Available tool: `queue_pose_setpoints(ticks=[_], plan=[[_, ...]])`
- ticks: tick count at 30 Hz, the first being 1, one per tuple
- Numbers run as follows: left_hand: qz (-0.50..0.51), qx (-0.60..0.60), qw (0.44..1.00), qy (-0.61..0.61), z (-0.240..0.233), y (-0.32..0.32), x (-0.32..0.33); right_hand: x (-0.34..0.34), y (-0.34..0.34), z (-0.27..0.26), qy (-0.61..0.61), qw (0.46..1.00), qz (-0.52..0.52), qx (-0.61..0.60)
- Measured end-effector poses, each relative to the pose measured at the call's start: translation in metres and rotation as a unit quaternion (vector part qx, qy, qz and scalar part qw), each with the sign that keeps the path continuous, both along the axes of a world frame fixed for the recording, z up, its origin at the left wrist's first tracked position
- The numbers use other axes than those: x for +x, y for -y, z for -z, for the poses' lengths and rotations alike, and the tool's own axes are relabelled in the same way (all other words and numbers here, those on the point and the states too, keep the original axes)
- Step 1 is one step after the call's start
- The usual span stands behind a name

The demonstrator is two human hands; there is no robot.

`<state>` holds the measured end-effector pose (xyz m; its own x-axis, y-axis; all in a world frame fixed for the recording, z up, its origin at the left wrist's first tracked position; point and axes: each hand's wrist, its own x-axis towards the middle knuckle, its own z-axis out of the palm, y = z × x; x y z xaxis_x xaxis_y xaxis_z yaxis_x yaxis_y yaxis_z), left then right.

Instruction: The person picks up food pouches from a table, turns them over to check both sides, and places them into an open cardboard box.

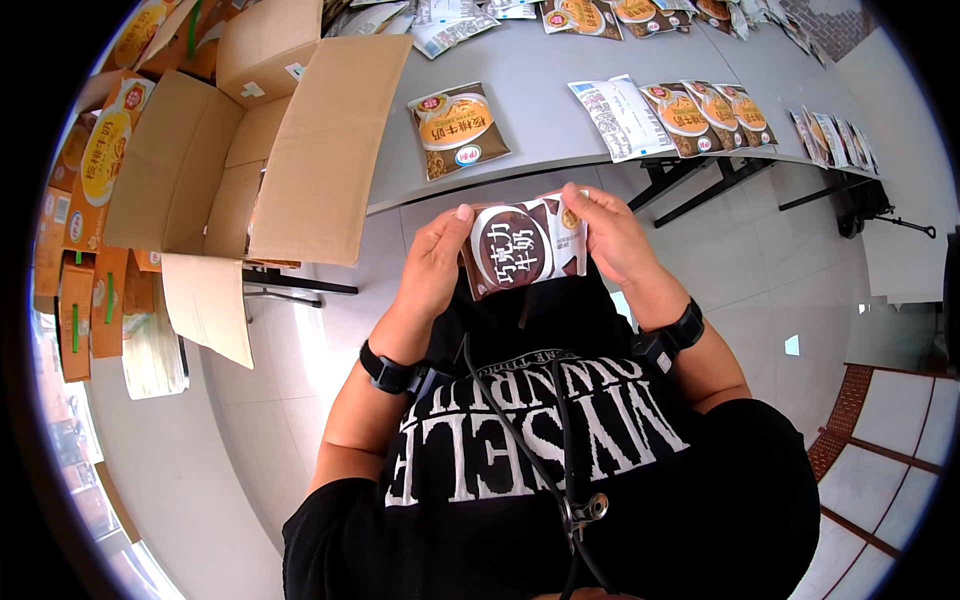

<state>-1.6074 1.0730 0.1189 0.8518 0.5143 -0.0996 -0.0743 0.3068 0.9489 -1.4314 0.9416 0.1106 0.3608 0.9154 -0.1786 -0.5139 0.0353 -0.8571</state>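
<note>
My left hand (435, 259) and my right hand (611, 232) hold a brown-and-white plastic pouch (517, 247) between them, one at each end. Their thumbs lie on its printed front, and the fingers behind it are hidden. The pouch is in front of my black shirt, near the edge of the grey table (540, 135). Just beyond it, a single brown-and-orange pouch (459, 129) lies on the tabletop. Farther right, a white pouch (621, 118) lies back side up beside several overlapping brown-and-orange pouches (679, 120).
An open cardboard box (180, 165) stands at the left, its flaps spread, one reaching over the table's side. Orange printed cartons (97, 172) are stacked behind it. More pouches (450, 22) line the table's far side, and a row of them (832, 139) sits at the right end.
</note>
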Motion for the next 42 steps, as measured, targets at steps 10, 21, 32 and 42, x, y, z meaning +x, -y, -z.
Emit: queue_pose_setpoints(ticks=[10, 21, 32, 42], plan=[[0.227, -0.322, 0.918, -0.036, 0.019, -0.006, -0.001, 0.002, -0.008, -0.016, 0.016, 0.994, 0.017, 0.107], [0.162, -0.354, 0.914, 0.115, 0.021, 0.005, -0.001, -0.001, -0.003, -0.032, 0.223, 0.959, -0.027, 0.171], [0.008, 0.071, 0.997, 0.01, 0.019, 0.008, 0.004, -0.01, 0.006, 0.005, 0.066, 0.993, -0.096, -0.024], [-0.013, 0.093, 0.995, -0.02, 0.022, 0.01, 0.003, -0.013, 0.006, 0.001, 0.093, 0.992, -0.079, -0.023]])
